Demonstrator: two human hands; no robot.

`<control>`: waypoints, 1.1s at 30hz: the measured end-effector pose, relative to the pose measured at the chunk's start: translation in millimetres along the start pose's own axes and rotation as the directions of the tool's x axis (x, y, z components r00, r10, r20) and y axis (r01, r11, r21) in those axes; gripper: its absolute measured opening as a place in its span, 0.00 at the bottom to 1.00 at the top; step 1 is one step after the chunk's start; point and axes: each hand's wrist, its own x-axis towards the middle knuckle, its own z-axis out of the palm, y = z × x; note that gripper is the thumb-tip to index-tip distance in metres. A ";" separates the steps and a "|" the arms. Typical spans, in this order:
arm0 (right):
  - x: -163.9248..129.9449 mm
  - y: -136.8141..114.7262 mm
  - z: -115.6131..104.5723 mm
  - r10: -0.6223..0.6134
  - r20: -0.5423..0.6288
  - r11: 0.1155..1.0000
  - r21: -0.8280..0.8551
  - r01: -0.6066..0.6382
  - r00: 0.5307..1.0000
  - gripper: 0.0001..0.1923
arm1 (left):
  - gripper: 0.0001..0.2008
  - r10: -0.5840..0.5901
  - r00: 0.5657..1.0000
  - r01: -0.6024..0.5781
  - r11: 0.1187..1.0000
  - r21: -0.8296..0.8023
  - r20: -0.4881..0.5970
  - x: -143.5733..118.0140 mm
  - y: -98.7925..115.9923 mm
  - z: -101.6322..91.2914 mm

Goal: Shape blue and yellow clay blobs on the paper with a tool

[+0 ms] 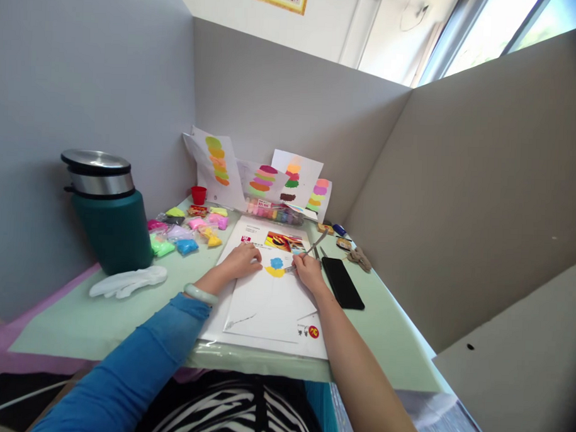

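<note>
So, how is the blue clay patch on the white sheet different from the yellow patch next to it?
The blue patch lies farther from the person; the yellow patch lies nearer, just below it. The blue patch looks rounder, while the yellow patch is wider and flatter. The metal tool in the right hand points at their right edge; the left hand rests flat beside them. Both lie pressed on the same white sheet, touching each other.

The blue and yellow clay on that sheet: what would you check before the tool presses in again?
1. Left hand flat on the white sheet, pinning it: ok.
2. Right hand gripping the metal tool: ok.
3. Tool tip at the blue blob: cannot tell.
4. Yellow blob touching the blue: ok.
5. Black phone off the sheet: ok.
</note>
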 end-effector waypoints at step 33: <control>-1.7 -2.1 -2.5 -0.006 -0.036 1.000 -0.019 0.005 0.999 0.18 | 0.09 -0.002 1.000 0.002 1.000 0.009 -0.002 0.1 1.3 -0.8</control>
